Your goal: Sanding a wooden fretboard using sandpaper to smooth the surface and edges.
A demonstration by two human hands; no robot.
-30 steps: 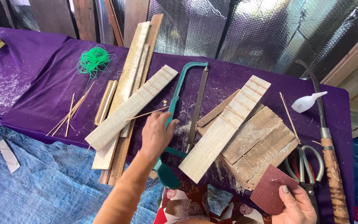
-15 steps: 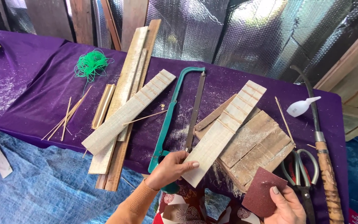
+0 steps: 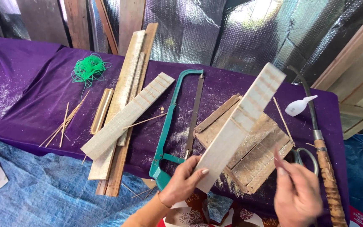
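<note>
My left hand [image 3: 183, 180] grips the near end of a pale notched wooden slat [image 3: 242, 117] and holds it tilted up over a rough wooden board [image 3: 257, 155]. My right hand [image 3: 297, 195] is blurred at the lower right, close to the slat's right side. Its fingers pinch a thin reddish-brown sandpaper sheet [image 3: 277, 157], seen edge-on. A green hacksaw [image 3: 169, 138] lies on the purple cloth [image 3: 34, 105] just left of my left hand.
A second notched slat [image 3: 127, 115] lies across long planks [image 3: 127, 84]. Green string [image 3: 88, 69] and thin sticks [image 3: 64, 124] are further left. Scissors [image 3: 305, 155], a white bottle [image 3: 299, 106] and a wooden-handled tool [image 3: 326, 180] lie at the right. A blue tarp [image 3: 43, 193] covers the floor.
My left hand left the hacksaw handle, took the near end of the notched slat and lifted it off the board. My right hand rose with the sandpaper toward the slat.
</note>
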